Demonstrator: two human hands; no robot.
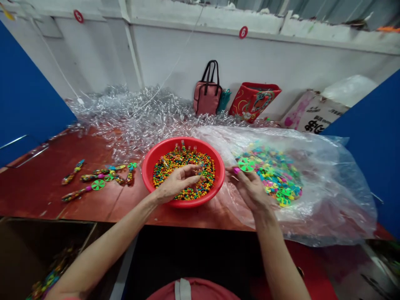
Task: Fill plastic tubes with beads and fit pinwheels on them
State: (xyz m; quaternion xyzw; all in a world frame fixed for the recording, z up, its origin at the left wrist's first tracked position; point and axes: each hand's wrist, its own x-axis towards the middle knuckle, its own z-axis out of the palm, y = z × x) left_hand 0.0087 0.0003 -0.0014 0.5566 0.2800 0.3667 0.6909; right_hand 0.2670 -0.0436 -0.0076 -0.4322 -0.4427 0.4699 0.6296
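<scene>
A: What's at the left of the worktop?

B: Several filled tubes in a loose group, some with green tops. Behind them a heap of clear tubes spreads along the wall.

A: And next?

B: A red bowl of small colourful balls, a few narrow tubes standing in them at the back. The left hand is over the balls, thumb and fingers bent toward each other — I can't tell whether they grip anything.

A: Behind the bowl?

B: A pink bag, upright near the wall.

A: Where's the pinwheel?

B: Just beyond the bowl's right rim. The right hand has its fingertips pinched on the pinwheel's pink end. Behind it, a red bag leans.

A: Farthest right?

B: A clear plastic bag on the worktop — with a pile of colourful pinwheels on and under it.
</scene>
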